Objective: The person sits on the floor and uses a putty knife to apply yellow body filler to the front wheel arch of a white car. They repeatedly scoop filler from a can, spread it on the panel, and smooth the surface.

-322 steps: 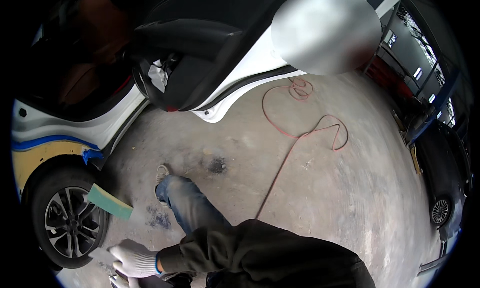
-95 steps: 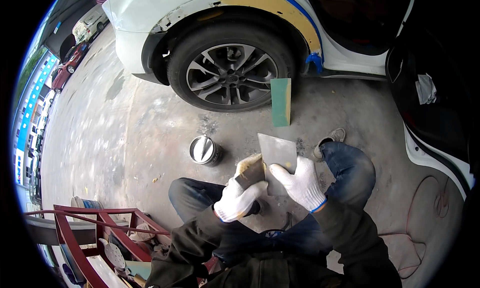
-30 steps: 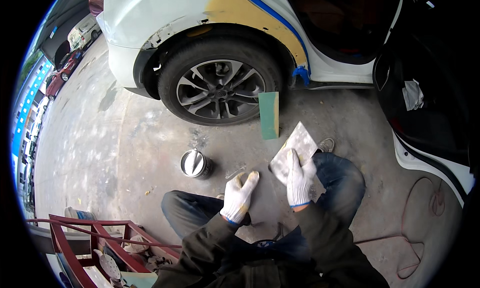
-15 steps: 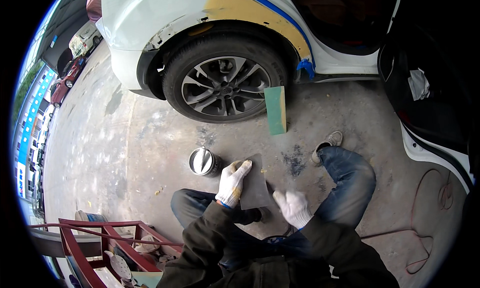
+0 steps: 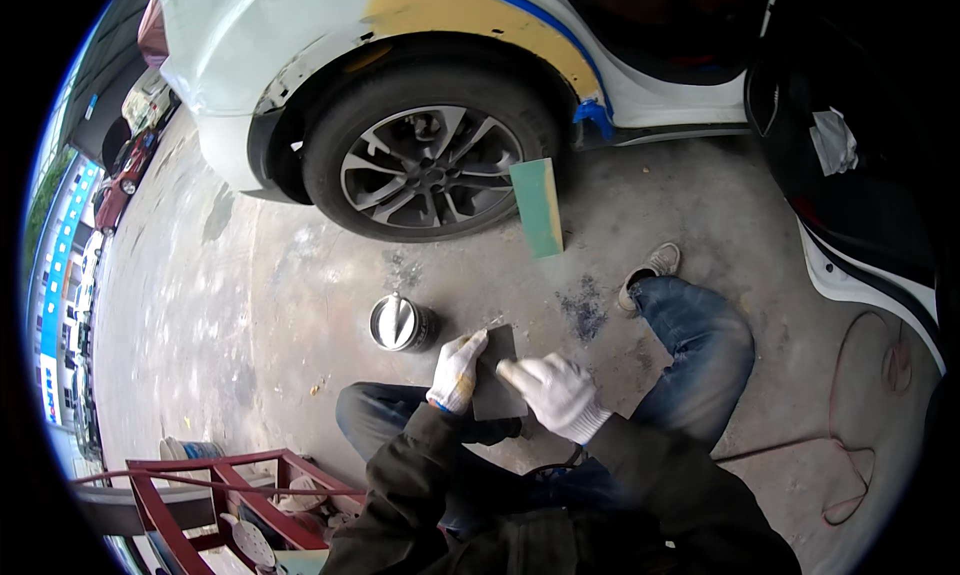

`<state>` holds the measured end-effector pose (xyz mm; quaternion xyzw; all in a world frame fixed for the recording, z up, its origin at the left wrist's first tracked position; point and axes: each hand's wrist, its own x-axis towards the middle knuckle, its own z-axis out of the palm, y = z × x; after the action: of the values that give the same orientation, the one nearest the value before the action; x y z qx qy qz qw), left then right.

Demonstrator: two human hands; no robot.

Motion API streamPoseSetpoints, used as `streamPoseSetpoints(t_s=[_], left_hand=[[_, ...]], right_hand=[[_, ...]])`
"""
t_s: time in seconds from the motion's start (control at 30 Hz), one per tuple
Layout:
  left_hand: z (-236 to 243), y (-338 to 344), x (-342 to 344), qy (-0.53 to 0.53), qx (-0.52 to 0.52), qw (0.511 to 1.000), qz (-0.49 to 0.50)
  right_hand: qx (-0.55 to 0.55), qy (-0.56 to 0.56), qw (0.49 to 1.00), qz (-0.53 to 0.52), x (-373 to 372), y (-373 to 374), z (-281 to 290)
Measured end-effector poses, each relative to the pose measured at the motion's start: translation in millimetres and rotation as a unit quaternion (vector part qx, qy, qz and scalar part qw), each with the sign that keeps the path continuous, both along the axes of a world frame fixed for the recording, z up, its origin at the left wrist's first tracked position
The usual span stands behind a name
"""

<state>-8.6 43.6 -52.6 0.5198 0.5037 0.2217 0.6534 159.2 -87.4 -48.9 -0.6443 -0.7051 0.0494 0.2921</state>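
My gloved left hand (image 5: 457, 371) is shut on a flat grey metal plate (image 5: 500, 400), held upward between my knees. My gloved right hand (image 5: 560, 395) reaches over the plate's right side, fingers curled; what they hold, if anything, is hidden. Just beyond my hands, to the left, stands a round tin (image 5: 398, 325) with a pale lid or tool across its top. A green board (image 5: 538, 213) with a tan edge stands against the car's rear tire (image 5: 420, 230). Above the wheel, the white car's arch has tan patches (image 5: 460, 15) edged with blue tape.
An open car door (image 5: 850, 225) is at the right, with a pink hose (image 5: 838, 440) below it. A red metal frame (image 5: 215, 465) with assorted items and a bucket (image 5: 185, 450) sits at lower left. My shoe (image 5: 650, 275) is ahead right. Parked cars line the far left.
A second ago my right hand held the plate; it passed to my left hand. Since then my right hand has moved up and left over it. Much earlier the view faced the open door.
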Motion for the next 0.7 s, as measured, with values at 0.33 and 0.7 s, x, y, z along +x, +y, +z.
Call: streamPoseSetpoints(t_s=[0.33, 0.7], left_hand=[[6.6, -32.4, 19.2, -0.189, -0.236, 0.939, -0.164], [-24.8, 23.1, 5.2, 0.144, 0.032, 0.989, -0.011]], right_hand=[[-0.189, 0.732, 0.654, -0.032, -0.2, 27.6, -85.6], [-0.248, 0.711, 0.65, -0.103, 35.0, -2.5, -12.7]])
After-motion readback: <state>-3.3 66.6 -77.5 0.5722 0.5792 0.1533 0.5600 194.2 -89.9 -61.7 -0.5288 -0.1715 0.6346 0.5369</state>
